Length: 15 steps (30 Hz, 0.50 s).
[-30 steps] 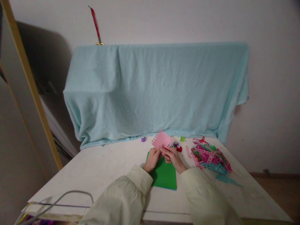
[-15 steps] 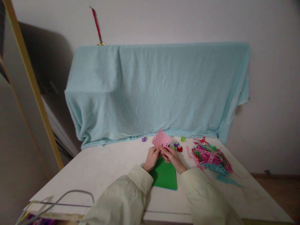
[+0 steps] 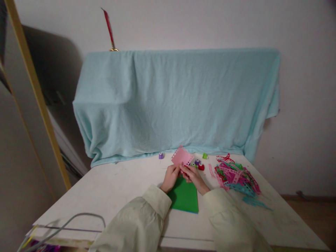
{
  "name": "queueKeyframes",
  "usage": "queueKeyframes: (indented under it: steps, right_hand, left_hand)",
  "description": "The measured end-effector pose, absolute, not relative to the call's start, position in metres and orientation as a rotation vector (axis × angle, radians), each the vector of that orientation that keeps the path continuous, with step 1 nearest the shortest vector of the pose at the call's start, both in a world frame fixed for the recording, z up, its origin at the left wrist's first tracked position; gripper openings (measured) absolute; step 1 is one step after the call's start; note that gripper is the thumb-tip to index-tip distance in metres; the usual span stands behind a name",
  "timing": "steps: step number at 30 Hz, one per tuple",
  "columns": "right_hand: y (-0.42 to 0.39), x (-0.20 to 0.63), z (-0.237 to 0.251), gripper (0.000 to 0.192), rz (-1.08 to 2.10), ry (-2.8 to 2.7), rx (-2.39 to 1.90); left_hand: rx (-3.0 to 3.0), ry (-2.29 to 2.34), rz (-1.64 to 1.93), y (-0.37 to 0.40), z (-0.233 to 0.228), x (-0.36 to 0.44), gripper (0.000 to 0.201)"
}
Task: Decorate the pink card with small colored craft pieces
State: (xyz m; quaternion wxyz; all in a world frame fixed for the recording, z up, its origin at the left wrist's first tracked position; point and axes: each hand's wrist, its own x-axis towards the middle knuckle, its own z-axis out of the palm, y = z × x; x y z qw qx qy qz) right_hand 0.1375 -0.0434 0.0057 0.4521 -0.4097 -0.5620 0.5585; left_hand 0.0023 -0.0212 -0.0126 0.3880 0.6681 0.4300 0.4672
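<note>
A pink sheet of paper, its edges punched with rows of small holes, is tilted up between my two hands. My left hand is closed, pinching the sheet's near corner. Close against it, my right hand is closed at the same corner, its fingers curled; whatever lies inside the fingers is hidden. Under both hands a green stack of sheets lies on the white table. Just beyond my right hand sit small craft punches, among them a red one and a purple one.
Another purple punch stands at the back, and a green punch farther right. To the right lies a heap of punched coloured strips. A light-blue cloth hangs behind the table. A grey cable loops at the front left.
The pink sheet has shifted very slightly to the right. Both hands keep nearly the same place and grip.
</note>
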Motion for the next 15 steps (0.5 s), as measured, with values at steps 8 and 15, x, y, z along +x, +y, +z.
queueKeyframes:
  steps: [8, 15]
  right_hand:
    - [-0.0442, 0.1382, 0.0089, 0.042, 1.369, -1.406, -1.019]
    - [-0.0438, 0.1374, 0.0099, 0.043, 1.346, -1.406, -1.033]
  left_hand:
    - [1.672, 1.071, 1.205, -0.0212, -0.0140, 0.0036, 0.052]
    - [1.677, 1.066, 1.212, -0.0217, -0.0116, 0.0037, 0.052]
